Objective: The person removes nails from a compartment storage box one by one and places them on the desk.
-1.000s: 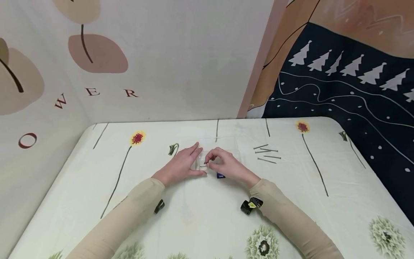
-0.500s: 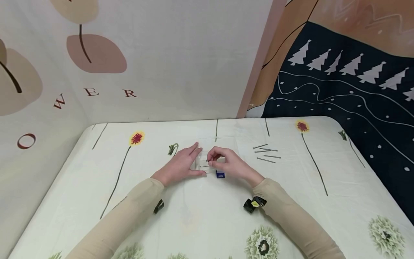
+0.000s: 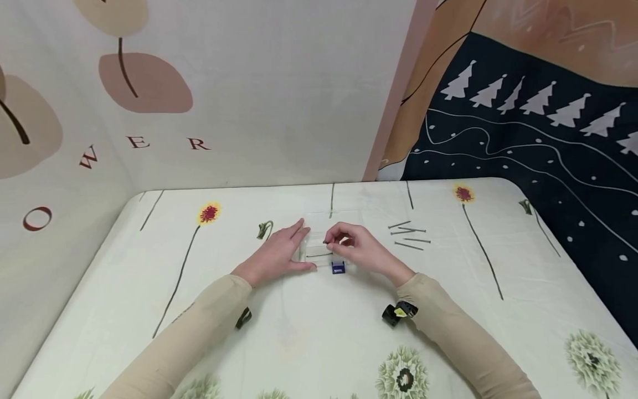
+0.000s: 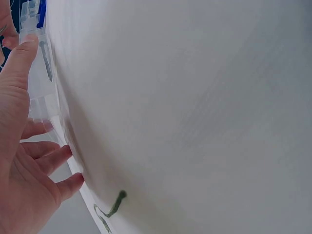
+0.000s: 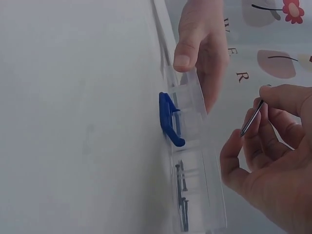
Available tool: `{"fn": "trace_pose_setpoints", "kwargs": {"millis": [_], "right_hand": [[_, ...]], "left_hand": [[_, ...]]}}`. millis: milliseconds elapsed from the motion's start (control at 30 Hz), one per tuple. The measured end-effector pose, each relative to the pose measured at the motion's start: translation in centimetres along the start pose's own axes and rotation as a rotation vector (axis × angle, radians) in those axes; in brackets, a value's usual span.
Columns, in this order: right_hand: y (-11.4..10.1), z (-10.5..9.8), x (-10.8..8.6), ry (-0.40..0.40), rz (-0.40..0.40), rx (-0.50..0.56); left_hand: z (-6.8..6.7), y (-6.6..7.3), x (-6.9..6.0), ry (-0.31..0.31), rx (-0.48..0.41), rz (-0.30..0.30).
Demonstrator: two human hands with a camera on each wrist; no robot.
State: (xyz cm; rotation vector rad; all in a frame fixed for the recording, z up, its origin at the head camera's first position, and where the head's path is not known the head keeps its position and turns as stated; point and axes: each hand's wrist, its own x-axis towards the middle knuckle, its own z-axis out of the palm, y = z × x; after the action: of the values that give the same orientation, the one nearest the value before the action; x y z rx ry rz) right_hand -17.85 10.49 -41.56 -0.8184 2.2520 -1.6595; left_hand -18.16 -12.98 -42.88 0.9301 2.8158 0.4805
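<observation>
Across the left end of a clear plastic box (image 3: 344,217) lies the left hand (image 3: 274,256), holding it between the thumb at the near side and the spread fingers towards the far side. Above the box, the right hand (image 3: 361,249) pinches a dark metal nail (image 5: 252,119) between thumb and fingertips. The nail is tilted and clear of the box in the right wrist view. Inside the box, a nail (image 3: 319,255) lies in the near left part, and several nails (image 5: 182,195) lie in another compartment. A blue latch (image 3: 338,267) is on the near side.
Several loose nails (image 3: 410,239) lie on the flower-patterned tablecloth (image 3: 299,343), right of the box. Behind the table hang a pale printed cloth (image 3: 279,100) and a dark cloth with white trees (image 3: 523,144).
The right hand has shifted slightly right and away from the near side with its pinched piece. More of the nail in the box and the blue latch shows. The left hand keeps its hold.
</observation>
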Motion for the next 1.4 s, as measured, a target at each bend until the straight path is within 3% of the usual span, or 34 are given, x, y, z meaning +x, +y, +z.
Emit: {"fn": "trace_pose_setpoints", "kwargs": {"millis": [967,1400], "right_hand": [[1.1,-3.6,-3.2,0.021,0.042,-0.109],[1.7,-5.5,-4.6,0.076,0.087,-0.145]], "left_hand": [[0.2,-0.2,0.0,-0.021,0.023,-0.005],[0.1,0.0,0.0,-0.016,0.028,0.001]]}}
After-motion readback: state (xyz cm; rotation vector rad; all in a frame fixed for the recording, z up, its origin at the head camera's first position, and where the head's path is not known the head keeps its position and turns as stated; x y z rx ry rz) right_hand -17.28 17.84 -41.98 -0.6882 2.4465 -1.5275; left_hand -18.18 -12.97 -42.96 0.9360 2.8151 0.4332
